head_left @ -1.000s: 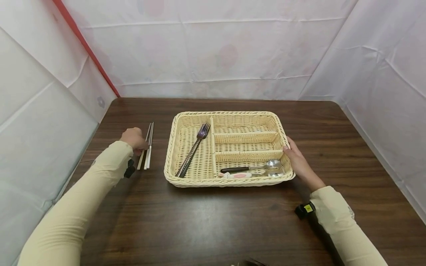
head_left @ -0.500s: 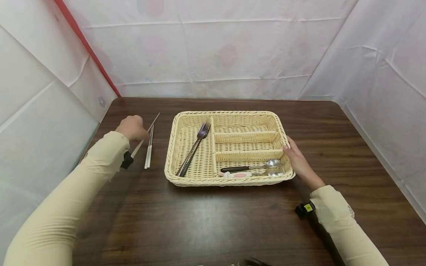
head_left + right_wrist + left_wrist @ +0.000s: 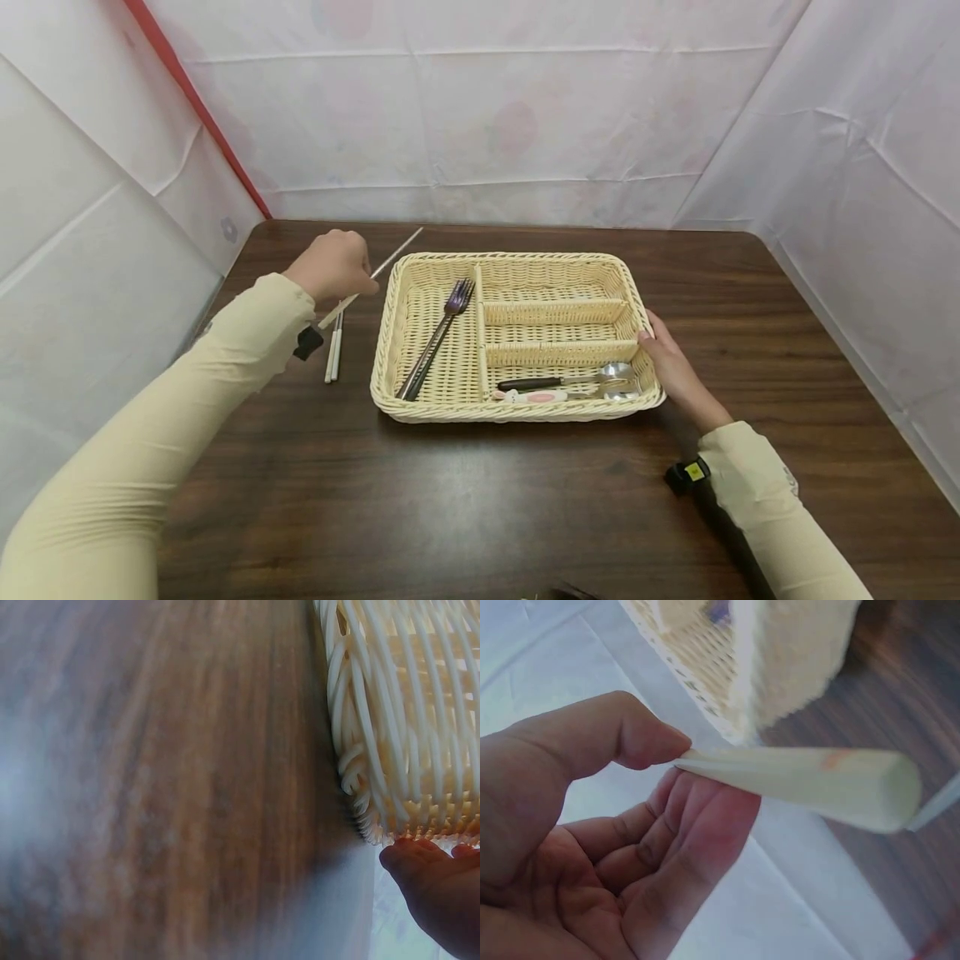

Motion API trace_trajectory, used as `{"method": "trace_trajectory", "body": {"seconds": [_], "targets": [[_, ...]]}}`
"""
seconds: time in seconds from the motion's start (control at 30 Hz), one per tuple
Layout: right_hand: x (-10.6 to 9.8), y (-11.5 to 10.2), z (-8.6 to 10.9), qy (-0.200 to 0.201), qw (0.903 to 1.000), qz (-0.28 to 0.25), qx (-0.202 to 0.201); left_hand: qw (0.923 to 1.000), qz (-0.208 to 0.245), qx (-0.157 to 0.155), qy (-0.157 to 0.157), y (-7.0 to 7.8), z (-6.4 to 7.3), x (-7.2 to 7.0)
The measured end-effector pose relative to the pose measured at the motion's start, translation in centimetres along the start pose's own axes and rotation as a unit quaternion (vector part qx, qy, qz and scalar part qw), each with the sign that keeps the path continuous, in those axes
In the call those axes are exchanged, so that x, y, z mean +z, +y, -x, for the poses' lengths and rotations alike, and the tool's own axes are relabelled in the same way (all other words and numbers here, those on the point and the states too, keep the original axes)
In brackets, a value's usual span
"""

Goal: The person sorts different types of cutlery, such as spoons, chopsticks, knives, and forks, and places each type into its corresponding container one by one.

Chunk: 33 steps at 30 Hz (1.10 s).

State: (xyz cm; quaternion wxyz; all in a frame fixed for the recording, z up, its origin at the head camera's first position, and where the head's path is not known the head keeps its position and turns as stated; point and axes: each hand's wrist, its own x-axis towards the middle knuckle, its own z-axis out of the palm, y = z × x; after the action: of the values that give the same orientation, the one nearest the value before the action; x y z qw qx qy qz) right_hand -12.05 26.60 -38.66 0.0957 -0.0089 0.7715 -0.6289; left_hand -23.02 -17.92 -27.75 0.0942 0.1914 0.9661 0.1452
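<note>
My left hand (image 3: 333, 267) pinches a pale-handled chopstick (image 3: 397, 252) between thumb and fingers, above the table left of a cream woven basket (image 3: 450, 410). The chopstick slants, its thin metal end reaching up and right towards the basket's back left corner. In the left wrist view, the thick end of the chopstick (image 3: 817, 780) faces the camera. Two similar chopsticks (image 3: 333, 354) lie side by side on the table below, partly hidden behind that hand. My right hand (image 3: 675, 371) grips the basket's right rim, its thumb on top and its fingers outside.
Two dark forks (image 3: 437, 342) lie in the basket's long left compartment. Its front right compartment holds a black-handled spoon (image 3: 528, 384) and a utensil with a white-and-pink rabbit handle (image 3: 536, 396). White sheeting (image 3: 480, 108) stands around the brown table (image 3: 450, 508).
My left hand has lifted one chopstick from beside the other two, moved up and right towards the basket, and tilted it. The right hand and basket stay in place.
</note>
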Motion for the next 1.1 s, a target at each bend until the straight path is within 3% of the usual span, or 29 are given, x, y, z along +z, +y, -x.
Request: {"method": "trace_trajectory", "body": {"seconds": [0.27, 0.73, 1.1], "targets": [[0.1, -0.1, 0.0, -0.001, 1.0000, 0.009, 0.002, 0.9967, -0.003, 0.077, -0.026, 3.8, -1.5, 0.3], [0.0, -0.1, 0.3, 0.006, 0.9997, 0.024, 0.000, 0.9743, -0.030, 0.209, -0.079, 10.7, -4.1, 2.3], [0.2, 0.0, 0.3, -0.003, 1.0000, 0.001, -0.006, 0.9600, -0.057, 0.243, -0.127, 14.9, -6.1, 4.2]]}}
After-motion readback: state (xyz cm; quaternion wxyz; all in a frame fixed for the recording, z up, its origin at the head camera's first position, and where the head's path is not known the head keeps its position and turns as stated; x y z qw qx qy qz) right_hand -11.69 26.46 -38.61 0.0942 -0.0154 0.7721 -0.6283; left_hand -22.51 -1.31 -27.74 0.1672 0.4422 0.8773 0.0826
